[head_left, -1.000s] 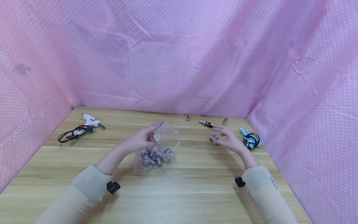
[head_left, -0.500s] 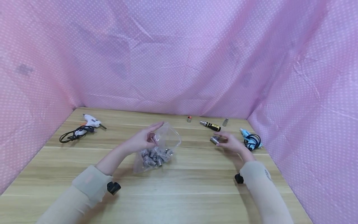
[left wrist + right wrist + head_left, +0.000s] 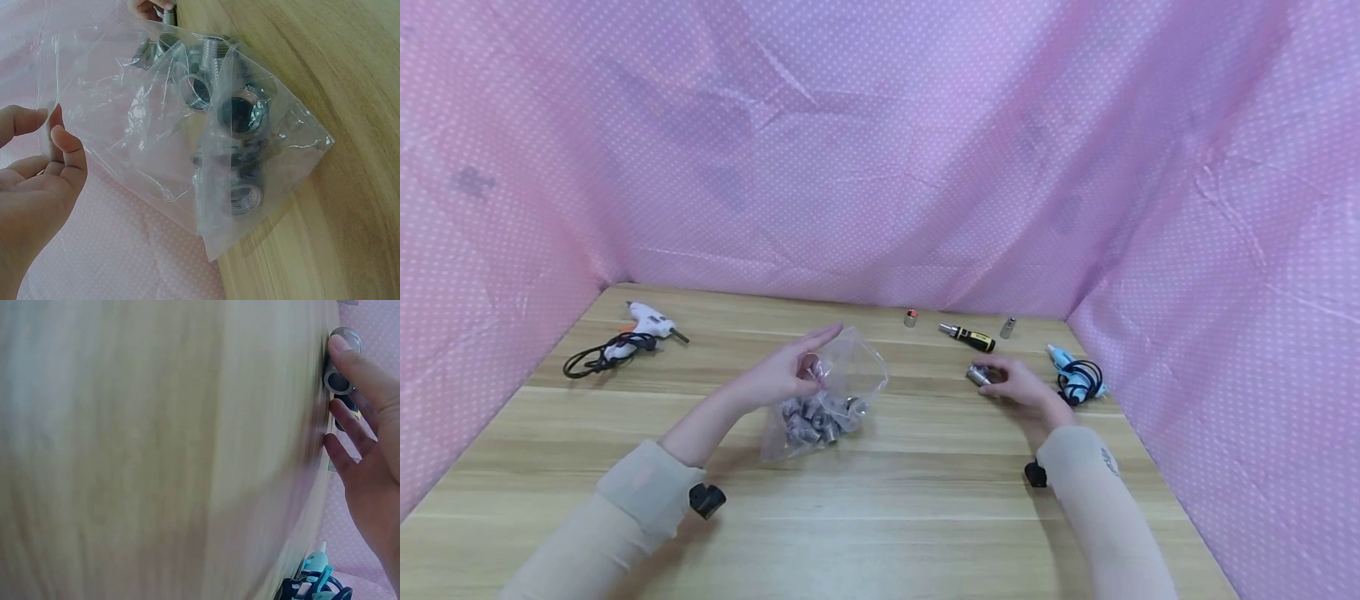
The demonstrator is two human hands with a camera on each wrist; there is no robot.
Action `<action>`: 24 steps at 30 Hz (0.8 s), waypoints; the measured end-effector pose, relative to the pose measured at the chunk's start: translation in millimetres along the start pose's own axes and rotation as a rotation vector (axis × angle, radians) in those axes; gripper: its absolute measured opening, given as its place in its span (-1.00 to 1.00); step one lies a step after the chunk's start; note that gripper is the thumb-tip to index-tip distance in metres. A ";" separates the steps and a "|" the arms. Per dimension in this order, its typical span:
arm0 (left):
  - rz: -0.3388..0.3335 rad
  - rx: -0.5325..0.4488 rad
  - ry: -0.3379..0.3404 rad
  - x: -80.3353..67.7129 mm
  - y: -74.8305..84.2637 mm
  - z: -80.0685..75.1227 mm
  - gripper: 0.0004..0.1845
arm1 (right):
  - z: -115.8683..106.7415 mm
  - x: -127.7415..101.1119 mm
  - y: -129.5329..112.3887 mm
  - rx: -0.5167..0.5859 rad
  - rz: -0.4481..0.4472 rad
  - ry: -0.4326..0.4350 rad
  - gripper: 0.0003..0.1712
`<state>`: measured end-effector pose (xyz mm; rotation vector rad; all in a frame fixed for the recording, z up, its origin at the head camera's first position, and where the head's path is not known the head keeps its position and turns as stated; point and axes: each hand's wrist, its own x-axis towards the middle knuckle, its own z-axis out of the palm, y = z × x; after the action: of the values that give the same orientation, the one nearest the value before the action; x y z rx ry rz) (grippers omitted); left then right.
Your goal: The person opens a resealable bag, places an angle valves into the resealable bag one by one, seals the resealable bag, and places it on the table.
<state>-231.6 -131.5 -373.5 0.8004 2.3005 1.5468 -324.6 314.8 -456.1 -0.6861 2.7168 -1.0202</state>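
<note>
The right hand has closed its fingers on the fitting lying on the table near the blue glue gun; a second ago that hand hovered spread above it, so the pick-up seems under way, though the blurred wrist view leaves it unsure whether the piece has left the wood. The left hand is unchanged, pinching the rim of the bag between thumb and fingers and holding its mouth up, with the other fittings heaped at its bottom on the table.
</note>
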 end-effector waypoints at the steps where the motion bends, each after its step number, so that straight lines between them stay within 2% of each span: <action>1: 0.000 -0.003 0.000 0.0 0.1 -0.1 0.02 | 0.2 0.4 0.3 0.006 0.008 0.003 -0.34; 6: -0.008 -0.006 -0.001 0.5 0.4 -0.3 0.02 | 2.0 1.2 0.9 -0.030 0.039 0.023 -0.32; 14: -0.012 -0.001 -0.005 1.7 -0.7 -0.5 0.02 | 2.4 0.9 -7.5 -0.028 0.065 0.078 -0.32; 19: -0.012 0.004 -0.003 1.7 -0.7 -0.4 0.02 | -1.0 -0.1 -21.4 -0.046 0.096 0.071 -0.33; 24: -0.010 0.009 0.000 1.0 -0.1 -0.5 0.03 | -7.8 0.1 -38.3 -0.039 0.055 0.056 -0.38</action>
<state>-232.7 -131.4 -373.3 0.7903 2.3089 1.5335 -313.1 294.0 -425.1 -0.5945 2.7931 -0.9914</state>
